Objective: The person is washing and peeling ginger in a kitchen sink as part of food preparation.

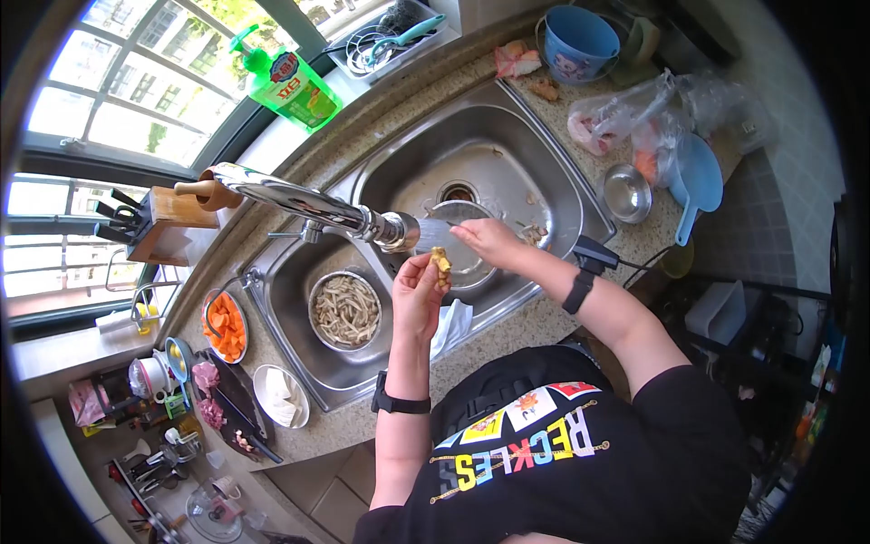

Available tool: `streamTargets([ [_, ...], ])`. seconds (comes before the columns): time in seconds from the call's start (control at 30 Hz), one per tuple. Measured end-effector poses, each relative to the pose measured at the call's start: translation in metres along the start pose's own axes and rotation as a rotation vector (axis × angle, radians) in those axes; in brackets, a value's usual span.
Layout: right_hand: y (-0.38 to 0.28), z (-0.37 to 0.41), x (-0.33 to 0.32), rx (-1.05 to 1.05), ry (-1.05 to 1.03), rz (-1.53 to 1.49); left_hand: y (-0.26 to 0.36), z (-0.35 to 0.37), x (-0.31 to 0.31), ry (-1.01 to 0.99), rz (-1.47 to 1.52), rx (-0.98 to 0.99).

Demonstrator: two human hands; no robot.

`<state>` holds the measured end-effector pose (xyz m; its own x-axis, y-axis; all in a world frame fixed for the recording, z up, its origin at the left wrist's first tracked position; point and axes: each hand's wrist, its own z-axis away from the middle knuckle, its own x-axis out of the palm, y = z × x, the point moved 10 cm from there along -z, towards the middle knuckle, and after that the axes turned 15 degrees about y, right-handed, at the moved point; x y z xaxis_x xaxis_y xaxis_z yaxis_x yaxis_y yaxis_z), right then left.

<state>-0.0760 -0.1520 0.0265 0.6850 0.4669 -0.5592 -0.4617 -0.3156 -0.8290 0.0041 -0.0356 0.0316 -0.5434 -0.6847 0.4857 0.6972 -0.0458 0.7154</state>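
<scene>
My left hand point(418, 295) pinches a piece of ginger point(440, 265), yellow where its flesh shows, in front of the faucet point(394, 231). Close by, my right hand point(489, 243) is closed at the edge of the running water point(438, 234); a small dark tip shows at its fingers, too little to name. Both hands are over the near side of the right sink basin point(535, 118). Beneath the stream, a round bowl point(464, 272) sits in that basin, partly hidden by my right hand. Some scraps point(535, 234) lie beside it.
In the left basin stands a bowl of pale strips point(344, 310). Chopped carrots point(227, 328), a white bowl point(281, 396) and a board with meat point(213, 408) are at left. A metal bowl point(625, 193), blue strainer point(698, 177) and blue bucket point(580, 45) are at right.
</scene>
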Motion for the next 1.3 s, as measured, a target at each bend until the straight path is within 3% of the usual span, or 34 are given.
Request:
streamTargets([
  [0.1,-0.003,0.009,0.008,0.074,-0.100,-0.144,0.001,-0.004,-0.001,-0.025,0.197,-0.049],
  [0.17,-0.028,0.011,0.000,-0.008,-0.097,-0.315,-0.001,-0.005,-0.003,-0.030,0.221,-0.064],
  [0.3,-0.057,0.019,-0.004,-0.091,-0.137,-0.208,-0.004,-0.002,0.003,-0.028,0.225,-0.088],
  [0.37,-0.072,0.020,-0.013,-0.227,-0.034,0.023,-0.008,-0.004,0.004,-0.033,0.208,-0.093],
  [0.47,-0.072,0.022,-0.012,-0.215,0.013,0.087,-0.009,-0.008,0.002,-0.058,0.152,-0.044],
  [0.6,-0.071,0.024,-0.011,-0.199,0.063,0.091,-0.008,-0.009,-0.002,0.013,0.184,-0.050],
  [0.8,-0.064,0.032,0.009,-0.276,-0.084,0.151,-0.021,-0.012,-0.009,0.013,0.159,-0.092],
  [0.9,-0.069,0.034,0.002,-0.317,-0.060,0.030,-0.022,-0.012,-0.011,0.027,0.225,-0.111],
  [0.97,-0.061,0.029,-0.007,-0.191,-0.011,-0.055,-0.021,-0.012,-0.009,0.022,0.292,-0.119],
  [1.3,-0.066,0.026,-0.011,-0.251,0.048,-0.059,-0.021,-0.004,0.002,0.005,0.210,-0.113],
])
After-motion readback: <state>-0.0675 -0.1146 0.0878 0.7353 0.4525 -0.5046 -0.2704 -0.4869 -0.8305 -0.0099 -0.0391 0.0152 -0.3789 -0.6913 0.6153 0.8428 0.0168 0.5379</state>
